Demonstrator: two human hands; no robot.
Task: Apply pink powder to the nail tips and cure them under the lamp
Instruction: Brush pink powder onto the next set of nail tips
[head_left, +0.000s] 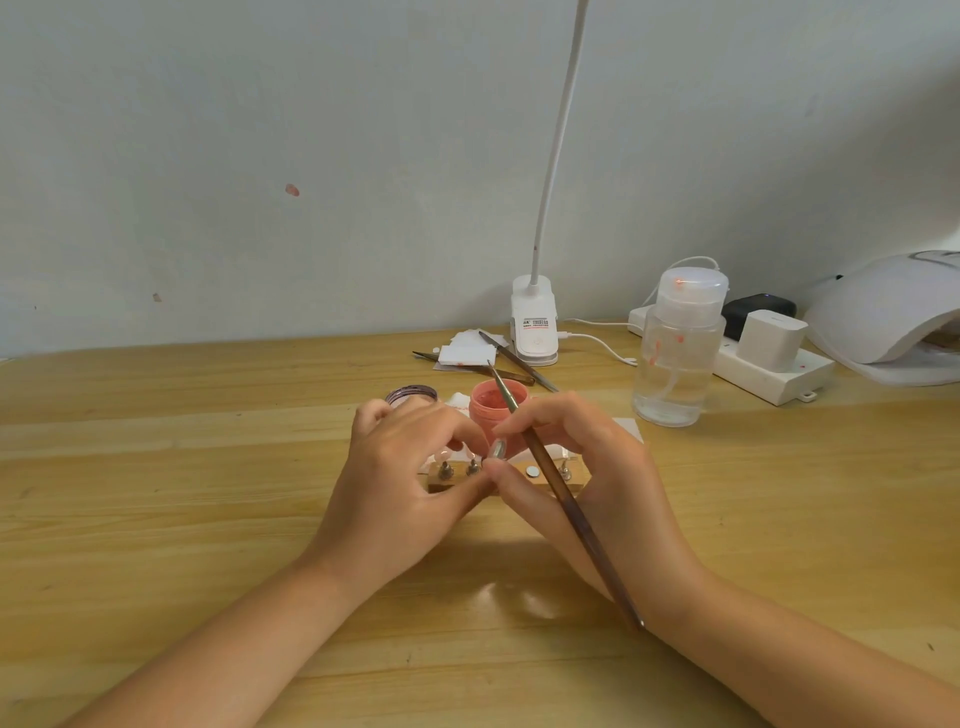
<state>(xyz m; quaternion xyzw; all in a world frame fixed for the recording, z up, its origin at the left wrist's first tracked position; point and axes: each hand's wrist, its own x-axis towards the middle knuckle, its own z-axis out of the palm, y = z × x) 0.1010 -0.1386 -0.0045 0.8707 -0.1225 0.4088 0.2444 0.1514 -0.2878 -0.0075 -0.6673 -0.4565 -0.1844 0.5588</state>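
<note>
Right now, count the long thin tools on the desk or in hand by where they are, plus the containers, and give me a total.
Tools held: 1, the brush in the right hand
Tools lying by the desk lamp clamp: 2, and
Pink powder jar: 1
Clear pump bottle: 1
Total: 5

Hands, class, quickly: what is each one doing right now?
Left hand: fingers pinch a nail tip above the wooden holder.
Right hand: fingers grip the brush.
</note>
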